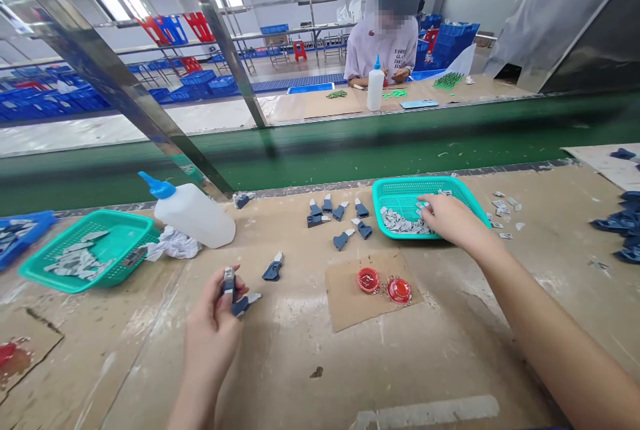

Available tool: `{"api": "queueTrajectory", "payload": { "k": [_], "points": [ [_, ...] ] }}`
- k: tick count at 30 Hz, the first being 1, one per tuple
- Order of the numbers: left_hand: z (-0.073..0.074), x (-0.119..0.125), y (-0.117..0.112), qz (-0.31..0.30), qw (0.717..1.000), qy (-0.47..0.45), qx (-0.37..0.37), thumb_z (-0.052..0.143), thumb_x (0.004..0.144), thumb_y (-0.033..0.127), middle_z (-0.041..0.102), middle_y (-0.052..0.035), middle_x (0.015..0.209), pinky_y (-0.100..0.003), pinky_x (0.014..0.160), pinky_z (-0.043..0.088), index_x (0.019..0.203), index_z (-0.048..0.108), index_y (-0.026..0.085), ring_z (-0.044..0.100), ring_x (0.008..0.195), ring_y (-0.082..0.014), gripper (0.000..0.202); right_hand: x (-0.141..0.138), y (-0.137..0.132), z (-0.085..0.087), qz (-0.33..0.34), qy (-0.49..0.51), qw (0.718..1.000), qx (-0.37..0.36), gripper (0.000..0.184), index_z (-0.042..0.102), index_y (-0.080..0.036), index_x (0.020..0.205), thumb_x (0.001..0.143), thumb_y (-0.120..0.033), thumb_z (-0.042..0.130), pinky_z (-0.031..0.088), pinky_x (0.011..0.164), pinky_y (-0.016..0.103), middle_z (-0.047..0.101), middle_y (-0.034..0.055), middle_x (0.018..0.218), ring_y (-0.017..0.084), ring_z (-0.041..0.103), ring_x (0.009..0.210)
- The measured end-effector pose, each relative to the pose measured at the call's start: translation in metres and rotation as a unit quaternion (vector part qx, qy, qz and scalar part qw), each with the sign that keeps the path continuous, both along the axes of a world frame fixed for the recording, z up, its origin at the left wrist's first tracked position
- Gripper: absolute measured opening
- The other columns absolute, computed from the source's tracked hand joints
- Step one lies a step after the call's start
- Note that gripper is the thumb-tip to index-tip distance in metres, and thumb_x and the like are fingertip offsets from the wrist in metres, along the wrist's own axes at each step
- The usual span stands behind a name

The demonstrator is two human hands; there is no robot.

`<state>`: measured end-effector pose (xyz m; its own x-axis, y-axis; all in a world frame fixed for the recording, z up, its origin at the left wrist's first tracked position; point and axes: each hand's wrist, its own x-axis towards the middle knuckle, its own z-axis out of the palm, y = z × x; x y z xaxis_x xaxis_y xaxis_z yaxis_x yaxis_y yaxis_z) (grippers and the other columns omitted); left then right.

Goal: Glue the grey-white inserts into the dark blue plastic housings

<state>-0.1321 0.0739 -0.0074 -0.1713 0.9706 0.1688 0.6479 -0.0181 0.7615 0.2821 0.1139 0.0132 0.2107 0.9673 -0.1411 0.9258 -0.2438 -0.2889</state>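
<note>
My left hand [214, 320] is closed around a small dark-blue plastic piece with a grey end [229, 280]. A second blue piece with a pale tip [243, 305] shows just under the fingers; whether it is held too I cannot tell. My right hand [445, 215] reaches over the near rim of a green basket [425, 185], index finger and thumb close together at a small grey plastic piece [420, 205]. Many similar grey pieces [397, 222] lie in that basket. One blue piece [273, 267] lies right of my left hand, and several more [343, 239] are grouped left of the basket.
Two red cups of liquid [369, 280] sit on a cardboard sheet. At left are a white bottle [203, 213], a crumpled cloth [175, 243] and another green basket [125, 227]. Blue pieces [625, 225] pile up far right. Beyond a green belt [320, 153] sits a co-worker [383, 50].
</note>
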Motion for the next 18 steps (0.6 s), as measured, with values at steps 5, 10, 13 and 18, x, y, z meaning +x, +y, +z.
{"api": "queueTrajectory", "payload": {
  "k": [5, 10, 13, 18],
  "points": [
    [0.003, 0.007, 0.015, -0.030, 0.999, 0.017, 0.007, 0.038, 0.087, 0.021, 0.063, -0.0042, 0.094, -0.038, 0.087, 0.051, 0.121, 0.053, 0.025, 0.066, 0.090, -0.0205, 0.038, 0.012, -0.062, 0.003, -0.008, 0.315, 0.946, 0.076, 0.035, 0.068, -0.022, 0.104, 0.094, -0.040, 0.040, 0.049, 0.070, 0.030, 0.066, 0.0075, 0.090, 0.020, 0.061, 0.077],
    [-0.006, 0.010, 0.048, -0.112, 0.958, 0.260, 0.042, 0.039, 0.078, 0.008, 0.064, -0.0144, 0.119, -0.048, 0.096, 0.046, 0.123, 0.055, 0.015, 0.056, 0.116, -0.0317, 0.049, 0.009, -0.117, -0.005, -0.049, 0.484, 0.871, 0.066, 0.033, 0.062, -0.025, 0.104, 0.093, -0.050, 0.045, 0.045, 0.070, 0.028, 0.056, 0.0030, 0.087, 0.017, 0.052, 0.079],
    [-0.010, 0.021, 0.065, -0.151, 0.918, 0.363, 0.052, 0.038, 0.072, 0.001, 0.061, -0.0198, 0.125, -0.054, 0.100, 0.040, 0.124, 0.056, 0.007, 0.046, 0.125, -0.0372, 0.056, -0.001, -0.138, -0.016, -0.051, 0.568, 0.821, 0.000, 0.032, 0.061, -0.023, 0.091, 0.094, -0.050, 0.044, 0.043, 0.068, 0.026, 0.053, 0.0017, 0.083, 0.015, 0.049, 0.076],
    [0.004, 0.076, 0.070, -0.197, 0.901, 0.364, 0.132, 0.038, 0.087, 0.012, 0.058, -0.0182, 0.126, -0.050, 0.099, 0.040, 0.128, 0.053, 0.012, 0.049, 0.119, -0.0332, 0.043, -0.017, -0.156, -0.034, -0.079, 0.584, 0.808, 0.002, 0.029, 0.060, -0.021, 0.083, 0.091, -0.048, 0.052, 0.042, 0.070, 0.025, 0.055, 0.0009, 0.083, 0.014, 0.049, 0.075]
  ]
}}
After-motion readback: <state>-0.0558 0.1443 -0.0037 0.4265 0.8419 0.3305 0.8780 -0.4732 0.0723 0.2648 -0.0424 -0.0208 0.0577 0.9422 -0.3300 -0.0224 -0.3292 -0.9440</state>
